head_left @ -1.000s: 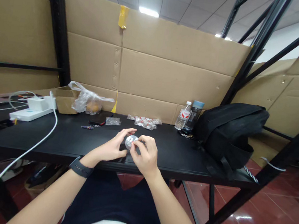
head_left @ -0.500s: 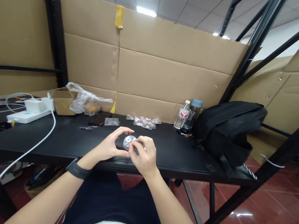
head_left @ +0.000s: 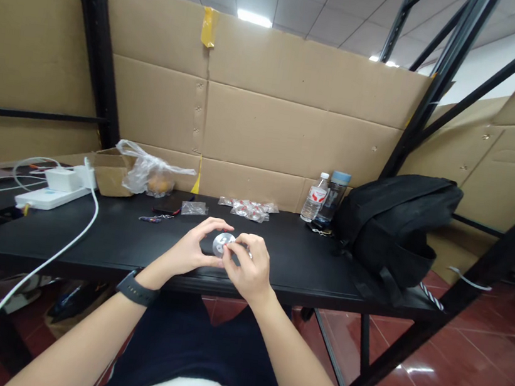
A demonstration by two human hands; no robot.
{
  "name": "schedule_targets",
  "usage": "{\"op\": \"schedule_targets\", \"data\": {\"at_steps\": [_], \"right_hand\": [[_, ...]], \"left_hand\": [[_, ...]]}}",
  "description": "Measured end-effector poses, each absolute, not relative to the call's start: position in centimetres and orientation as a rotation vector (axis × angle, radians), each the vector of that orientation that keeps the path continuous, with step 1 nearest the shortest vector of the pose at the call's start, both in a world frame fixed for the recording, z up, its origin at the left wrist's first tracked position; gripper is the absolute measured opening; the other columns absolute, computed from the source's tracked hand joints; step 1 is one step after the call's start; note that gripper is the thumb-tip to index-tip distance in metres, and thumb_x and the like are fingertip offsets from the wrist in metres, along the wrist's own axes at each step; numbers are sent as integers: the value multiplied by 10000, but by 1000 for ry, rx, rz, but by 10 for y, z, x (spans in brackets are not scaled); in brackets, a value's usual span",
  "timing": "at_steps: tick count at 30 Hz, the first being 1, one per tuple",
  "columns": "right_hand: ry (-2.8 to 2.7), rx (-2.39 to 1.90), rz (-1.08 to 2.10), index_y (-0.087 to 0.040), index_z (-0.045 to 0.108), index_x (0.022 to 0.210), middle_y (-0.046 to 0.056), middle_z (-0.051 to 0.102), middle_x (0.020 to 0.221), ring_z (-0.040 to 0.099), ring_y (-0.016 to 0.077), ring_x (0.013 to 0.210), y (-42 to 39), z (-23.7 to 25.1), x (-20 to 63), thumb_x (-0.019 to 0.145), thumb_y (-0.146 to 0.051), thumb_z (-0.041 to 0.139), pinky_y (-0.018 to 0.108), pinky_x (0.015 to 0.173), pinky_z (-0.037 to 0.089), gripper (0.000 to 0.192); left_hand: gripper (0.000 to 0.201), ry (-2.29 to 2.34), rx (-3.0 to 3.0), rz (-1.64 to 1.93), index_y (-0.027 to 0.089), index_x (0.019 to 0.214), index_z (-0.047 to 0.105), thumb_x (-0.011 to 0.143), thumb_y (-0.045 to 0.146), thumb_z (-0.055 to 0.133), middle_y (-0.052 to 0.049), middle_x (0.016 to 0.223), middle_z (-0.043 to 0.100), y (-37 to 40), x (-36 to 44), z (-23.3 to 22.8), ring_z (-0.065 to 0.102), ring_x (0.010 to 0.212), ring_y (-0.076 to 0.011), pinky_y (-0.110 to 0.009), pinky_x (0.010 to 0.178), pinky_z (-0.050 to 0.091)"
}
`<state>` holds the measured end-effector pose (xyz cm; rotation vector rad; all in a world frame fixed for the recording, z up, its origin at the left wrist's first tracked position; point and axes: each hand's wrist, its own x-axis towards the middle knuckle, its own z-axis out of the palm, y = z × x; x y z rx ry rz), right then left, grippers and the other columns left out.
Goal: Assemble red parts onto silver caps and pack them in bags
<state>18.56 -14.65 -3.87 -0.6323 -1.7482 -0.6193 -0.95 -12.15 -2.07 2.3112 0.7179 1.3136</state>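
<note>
In the head view a small, round silver disc (head_left: 219,244) with holes or markings is held up just over the black tabletop. My right hand (head_left: 250,268) pinches its right side between thumb and fingertips, which cover part of it. Around the disc's left side curves my left hand (head_left: 190,250), thumb and forefinger spread apart in a C shape. A gap seems to show between those fingers and the disc. Behind the hands lie a small clear plastic packet (head_left: 194,208) and a pile of several clear packets with silver and red contents (head_left: 249,210).
At the back right stand a water bottle (head_left: 315,197) and a blue-lidded bottle (head_left: 333,198), beside a black backpack (head_left: 391,223). To the left are a plastic bag (head_left: 153,176), a white power strip (head_left: 51,196) with a trailing cable, and a keychain (head_left: 150,219). Cardboard (head_left: 294,128) walls the back.
The view has shifted very slightly. Both hands stay in nearly the same place around the disc, which appears turned a little; the right-hand pinch persists.
</note>
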Motion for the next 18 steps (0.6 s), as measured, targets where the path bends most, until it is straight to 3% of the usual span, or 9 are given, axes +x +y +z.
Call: {"op": "schedule_targets", "data": {"at_steps": [18], "right_hand": [[-1730,-609,-589,-216,668,918,68,655,931,634,204,913,-149,-34,184,899,-145,658,348,804,560,73]], "left_hand": [[582,679,2337,1308,242,1247,660,741,446,864,-112,1292,586,-122,-10,-19,553,1265,-290,-434,1094,454]]}}
